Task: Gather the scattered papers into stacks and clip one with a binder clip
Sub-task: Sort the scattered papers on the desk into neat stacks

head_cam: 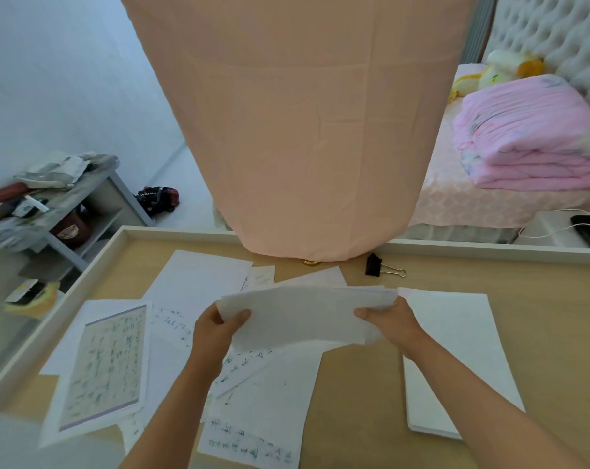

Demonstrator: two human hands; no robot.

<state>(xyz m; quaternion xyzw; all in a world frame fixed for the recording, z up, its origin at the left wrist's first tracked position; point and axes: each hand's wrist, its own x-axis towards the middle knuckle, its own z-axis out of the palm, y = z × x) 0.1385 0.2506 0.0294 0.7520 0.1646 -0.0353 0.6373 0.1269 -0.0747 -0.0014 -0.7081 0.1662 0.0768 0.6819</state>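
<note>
Gathering step under way: the left hand (219, 328) and right hand (390, 319) each pinch an end of a sheaf of white paper sheets (303, 316), lifted over the white-rimmed wooden tabletop (541, 282). Below lie loose handwritten sheets (263, 401), with a squared white stack (456, 360) to the right. Next, likely: tap the edges even, then reach for the black binder clip (376, 265) at the far side. No container shows on it

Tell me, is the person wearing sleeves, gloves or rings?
No. The left arm and right arm are bare all the way to the picture's edge, no sleeves. The left hand and right hand have no gloves; no watch, bracelet or rings show.
</note>
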